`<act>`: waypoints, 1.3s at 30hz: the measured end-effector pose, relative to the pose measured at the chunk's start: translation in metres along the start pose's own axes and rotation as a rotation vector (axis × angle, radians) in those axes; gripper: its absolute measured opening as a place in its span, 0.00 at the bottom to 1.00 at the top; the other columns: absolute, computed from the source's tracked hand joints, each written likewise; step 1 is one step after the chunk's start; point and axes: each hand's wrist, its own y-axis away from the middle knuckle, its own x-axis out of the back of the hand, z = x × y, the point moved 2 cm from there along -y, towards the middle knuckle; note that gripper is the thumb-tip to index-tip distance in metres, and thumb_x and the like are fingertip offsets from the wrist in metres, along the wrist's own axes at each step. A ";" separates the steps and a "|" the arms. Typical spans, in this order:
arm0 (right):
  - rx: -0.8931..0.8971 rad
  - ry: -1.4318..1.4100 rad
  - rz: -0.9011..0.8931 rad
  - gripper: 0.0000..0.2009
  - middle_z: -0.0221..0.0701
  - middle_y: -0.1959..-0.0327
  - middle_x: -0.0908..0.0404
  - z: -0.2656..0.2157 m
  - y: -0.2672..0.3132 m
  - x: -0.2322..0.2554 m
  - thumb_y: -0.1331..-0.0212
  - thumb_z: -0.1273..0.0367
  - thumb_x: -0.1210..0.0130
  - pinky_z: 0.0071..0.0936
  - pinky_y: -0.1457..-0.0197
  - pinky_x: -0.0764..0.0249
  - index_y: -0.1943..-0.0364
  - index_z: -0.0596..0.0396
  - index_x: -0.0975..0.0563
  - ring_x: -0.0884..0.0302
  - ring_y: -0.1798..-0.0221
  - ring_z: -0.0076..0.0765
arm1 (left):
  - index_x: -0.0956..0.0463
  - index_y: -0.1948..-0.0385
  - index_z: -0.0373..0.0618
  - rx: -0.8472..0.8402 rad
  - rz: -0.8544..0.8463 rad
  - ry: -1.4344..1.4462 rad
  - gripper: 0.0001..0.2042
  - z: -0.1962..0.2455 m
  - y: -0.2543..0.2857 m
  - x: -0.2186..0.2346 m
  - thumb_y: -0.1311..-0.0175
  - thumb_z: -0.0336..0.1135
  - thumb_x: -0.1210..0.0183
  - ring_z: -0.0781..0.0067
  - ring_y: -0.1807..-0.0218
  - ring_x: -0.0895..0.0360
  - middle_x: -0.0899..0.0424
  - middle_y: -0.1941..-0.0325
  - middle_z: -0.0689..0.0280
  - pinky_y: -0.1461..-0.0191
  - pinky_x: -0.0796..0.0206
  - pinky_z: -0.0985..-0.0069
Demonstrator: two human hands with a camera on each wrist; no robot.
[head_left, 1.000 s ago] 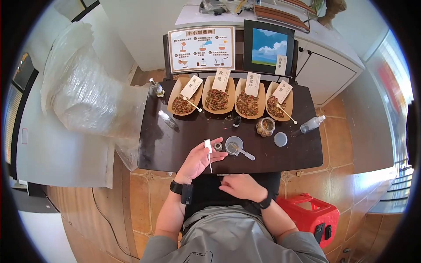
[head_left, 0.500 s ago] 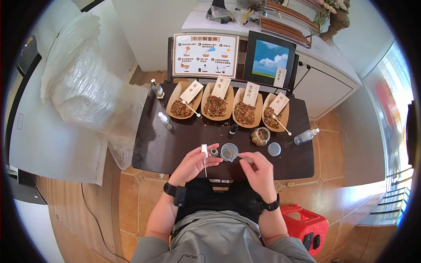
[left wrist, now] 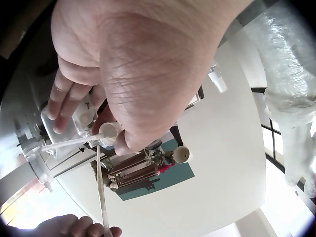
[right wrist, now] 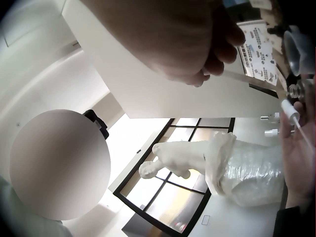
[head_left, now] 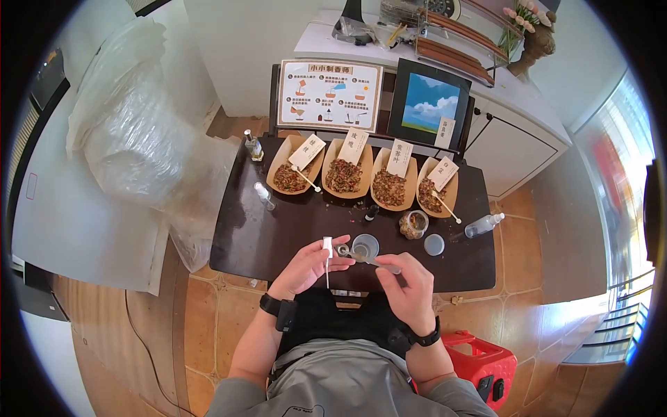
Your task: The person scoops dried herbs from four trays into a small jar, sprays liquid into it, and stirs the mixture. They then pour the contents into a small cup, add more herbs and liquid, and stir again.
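Observation:
The left hand (head_left: 307, 267) holds a white pump cap (head_left: 327, 244) with a thin tube pointing down, and its fingers are at a small glass bottle (head_left: 342, 250). From the right, the right hand (head_left: 408, 288) pinches the handle of a translucent spoon (head_left: 385, 265), whose far end is at the bottle's mouth. A clear plastic cup (head_left: 365, 247) stands just behind the spoon. In the right wrist view the white cap (right wrist: 290, 109) is beside the bottle (right wrist: 295, 91). The left wrist view shows the spoon handle (left wrist: 101, 190) running to the right hand's fingers (left wrist: 81, 226).
Four paper trays (head_left: 299, 182) of dried material stand across the back of the table. A small dark bottle (head_left: 372, 213), a jar (head_left: 413, 224), a round lid (head_left: 434, 244) and spray bottles (head_left: 484, 225) stand around. A red stool (head_left: 479, 361) is at the lower right.
The right hand has come up from the lap and taken the spoon's handle. The spoon has moved out of the cup, leftward to the small bottle. The left hand still holds the pump cap.

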 end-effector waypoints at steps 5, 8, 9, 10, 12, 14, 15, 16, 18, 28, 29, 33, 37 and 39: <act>0.089 0.050 -0.038 0.08 0.35 0.69 0.17 0.008 -0.001 -0.012 0.35 0.73 0.33 0.30 0.70 0.25 0.54 0.56 0.14 0.20 0.73 0.38 | 0.19 0.49 0.36 0.024 0.023 0.027 0.14 0.005 -0.001 -0.008 0.20 0.40 0.44 0.45 0.34 0.19 0.35 0.18 0.54 0.28 0.28 0.52; 0.156 0.039 0.013 0.08 0.35 0.71 0.18 0.014 0.001 -0.018 0.36 0.73 0.32 0.31 0.71 0.26 0.54 0.56 0.13 0.20 0.74 0.38 | 0.20 0.48 0.35 0.014 0.019 0.030 0.15 0.004 0.000 -0.006 0.20 0.39 0.44 0.46 0.34 0.19 0.36 0.18 0.55 0.28 0.28 0.52; 0.158 0.037 0.011 0.08 0.35 0.71 0.18 0.013 0.001 -0.020 0.36 0.73 0.32 0.31 0.71 0.26 0.54 0.56 0.13 0.20 0.74 0.38 | 0.20 0.47 0.35 0.007 -0.001 0.025 0.15 0.003 0.000 -0.004 0.20 0.39 0.44 0.46 0.34 0.19 0.36 0.18 0.56 0.28 0.28 0.52; 0.138 0.024 0.010 0.08 0.35 0.71 0.18 0.012 0.000 -0.020 0.36 0.73 0.32 0.31 0.72 0.25 0.54 0.56 0.13 0.20 0.74 0.38 | 0.20 0.47 0.35 0.006 0.000 0.025 0.15 0.002 0.000 -0.003 0.20 0.39 0.44 0.46 0.34 0.19 0.36 0.18 0.56 0.28 0.28 0.52; 0.116 0.013 0.013 0.08 0.35 0.71 0.17 0.011 0.001 -0.020 0.36 0.73 0.32 0.31 0.72 0.25 0.55 0.56 0.13 0.21 0.74 0.38 | 0.20 0.46 0.34 0.008 -0.006 0.036 0.16 0.001 0.000 -0.002 0.20 0.39 0.44 0.46 0.34 0.19 0.36 0.18 0.56 0.28 0.28 0.52; 0.075 0.017 -0.026 0.07 0.36 0.69 0.16 0.013 0.002 -0.020 0.36 0.74 0.31 0.27 0.67 0.25 0.56 0.58 0.13 0.18 0.70 0.35 | 0.25 0.38 0.35 0.008 -0.013 0.010 0.20 0.001 0.001 -0.002 0.21 0.42 0.43 0.46 0.33 0.20 0.37 0.18 0.53 0.27 0.29 0.51; 0.073 0.018 -0.024 0.07 0.36 0.69 0.16 0.013 0.003 -0.019 0.36 0.74 0.31 0.27 0.67 0.25 0.56 0.58 0.13 0.18 0.70 0.35 | 0.30 0.31 0.35 0.005 -0.018 -0.016 0.26 0.002 0.001 -0.003 0.21 0.44 0.42 0.46 0.32 0.21 0.38 0.18 0.51 0.27 0.29 0.50; 0.079 0.023 -0.006 0.06 0.36 0.70 0.16 0.014 0.004 -0.018 0.36 0.74 0.31 0.27 0.70 0.25 0.57 0.57 0.13 0.19 0.72 0.35 | 0.30 0.31 0.35 0.006 -0.019 -0.016 0.26 0.001 0.000 -0.002 0.21 0.44 0.42 0.46 0.32 0.21 0.38 0.18 0.51 0.27 0.29 0.50; 0.087 0.025 0.008 0.06 0.36 0.70 0.16 0.014 0.004 -0.015 0.37 0.73 0.31 0.28 0.72 0.26 0.57 0.57 0.14 0.20 0.74 0.36 | 0.30 0.30 0.35 -0.001 -0.025 -0.003 0.26 0.000 0.000 -0.001 0.21 0.44 0.42 0.45 0.32 0.21 0.37 0.18 0.51 0.27 0.29 0.50; -0.058 0.100 0.219 0.05 0.36 0.70 0.18 0.029 0.002 0.003 0.36 0.76 0.34 0.29 0.67 0.25 0.58 0.59 0.15 0.18 0.70 0.35 | 0.29 0.33 0.35 0.008 0.001 -0.002 0.24 -0.001 -0.001 0.000 0.21 0.43 0.42 0.43 0.33 0.20 0.35 0.19 0.51 0.28 0.28 0.51; -0.062 0.102 0.148 0.05 0.36 0.69 0.18 0.034 0.002 -0.003 0.36 0.76 0.34 0.30 0.67 0.25 0.58 0.59 0.15 0.18 0.71 0.37 | 0.29 0.33 0.35 0.008 0.003 -0.001 0.24 0.000 -0.001 0.000 0.21 0.43 0.43 0.43 0.33 0.20 0.35 0.19 0.51 0.28 0.27 0.51; -0.027 0.146 0.059 0.06 0.37 0.69 0.18 0.047 0.006 -0.009 0.35 0.75 0.34 0.32 0.68 0.25 0.56 0.58 0.14 0.19 0.71 0.42 | 0.29 0.32 0.35 0.004 -0.003 -0.003 0.23 0.000 0.000 0.000 0.20 0.42 0.44 0.43 0.33 0.20 0.35 0.19 0.51 0.29 0.27 0.52; -0.038 0.157 0.088 0.06 0.37 0.70 0.18 0.047 0.006 -0.007 0.34 0.74 0.34 0.32 0.68 0.26 0.56 0.58 0.14 0.20 0.72 0.41 | 0.30 0.32 0.35 -0.002 -0.014 -0.020 0.23 0.000 0.000 0.001 0.20 0.41 0.45 0.43 0.33 0.20 0.36 0.19 0.51 0.29 0.27 0.51; -0.047 0.136 0.109 0.06 0.37 0.70 0.18 0.046 0.007 -0.005 0.34 0.74 0.34 0.31 0.69 0.26 0.56 0.58 0.14 0.20 0.72 0.39 | 0.29 0.33 0.35 0.010 0.014 -0.003 0.22 0.002 0.000 -0.002 0.20 0.40 0.45 0.43 0.33 0.20 0.36 0.19 0.50 0.29 0.27 0.51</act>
